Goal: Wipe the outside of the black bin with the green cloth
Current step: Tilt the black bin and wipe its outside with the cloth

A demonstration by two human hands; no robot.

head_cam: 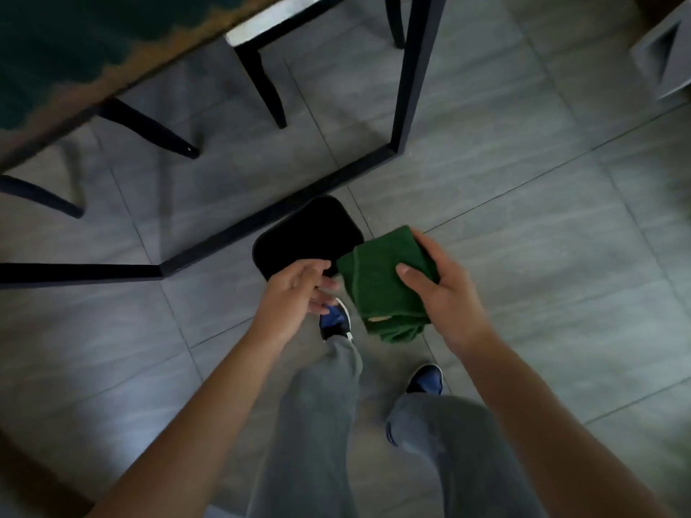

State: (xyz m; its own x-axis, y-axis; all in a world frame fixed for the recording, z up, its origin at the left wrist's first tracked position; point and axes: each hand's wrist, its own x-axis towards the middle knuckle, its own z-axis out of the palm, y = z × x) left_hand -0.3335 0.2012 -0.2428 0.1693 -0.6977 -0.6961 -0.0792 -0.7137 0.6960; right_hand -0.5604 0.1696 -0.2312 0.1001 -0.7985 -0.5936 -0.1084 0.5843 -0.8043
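Head view, looking steeply down: a person in grey trousers stands on grey stone-look floor tiles [523, 203], blue shoes below. A black rounded-rectangular plastic bin [306, 235] sits on the floor just beyond the hands, tucked against the black metal floor bar of the table frame [239, 233], which crosses in front of its far-left side. Only its dark top shows; its outer walls are hidden from this angle.

The right hand [437, 282] holds a folded green terry cloth [381, 286], thumb pressed on top and fingers wrapped round the far edge, so the cloth hangs over the bin's near-right corner without clearly touching it. The left hand [295, 289] is empty, fingers loosely spread and reaching toward the bin's near rim.

Wiping has not begun, by my judgement. Risks from here: the frame bar blocks the far side, so that wall may go unwiped unless the bin is pulled out; a light bin could slide or tip under the cloth's push if the free hand does not steady it.
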